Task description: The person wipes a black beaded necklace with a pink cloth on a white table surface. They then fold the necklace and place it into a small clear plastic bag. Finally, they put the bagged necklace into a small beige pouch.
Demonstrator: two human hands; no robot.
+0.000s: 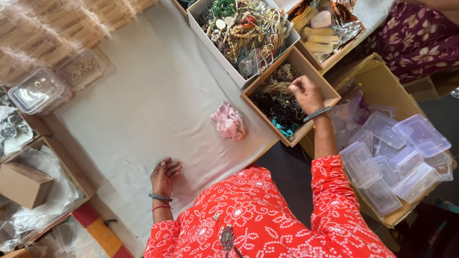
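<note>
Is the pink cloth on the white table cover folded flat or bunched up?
Bunched up. The pink cloth sits as a crumpled heap with ruffled folds on the white table cover, beside the brown cardboard box of dark beads.

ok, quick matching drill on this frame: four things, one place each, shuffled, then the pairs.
Things:
1. right hand
2. left hand
3. pink cloth
4. clear lidded tubs

Places:
A. flat on the white sheet, near the body
B. in the big carton at the right
C. over the brown box of dark beads
D. on the sheet beside that brown box

Pairs: 1-C, 2-A, 3-D, 4-B
</note>
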